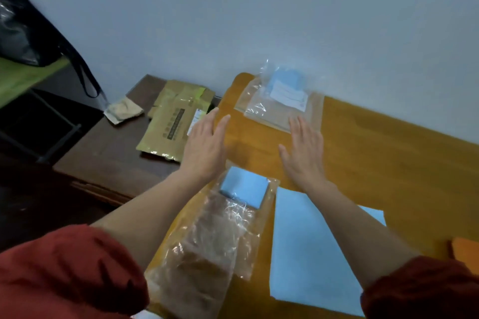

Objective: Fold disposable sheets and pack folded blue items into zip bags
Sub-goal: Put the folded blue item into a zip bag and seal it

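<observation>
Both hands are empty, with fingers straight, and held well apart. The left hand (204,147) hovers edge-up and the right hand (305,153) palm-down, both beyond the unfolded blue sheet (311,246) on the orange tabletop (388,158). Just left of the sheet lies a zip bag (207,254) with a folded blue item (243,186) at its far end. Farther beyond the sheet, a packed far bag (280,101) lies at the right fingertips (298,122); I cannot tell if they touch. The reach seems aimed there. Best to press a flat palm on it and slide slowly, since slick plastic slips and crumples.
</observation>
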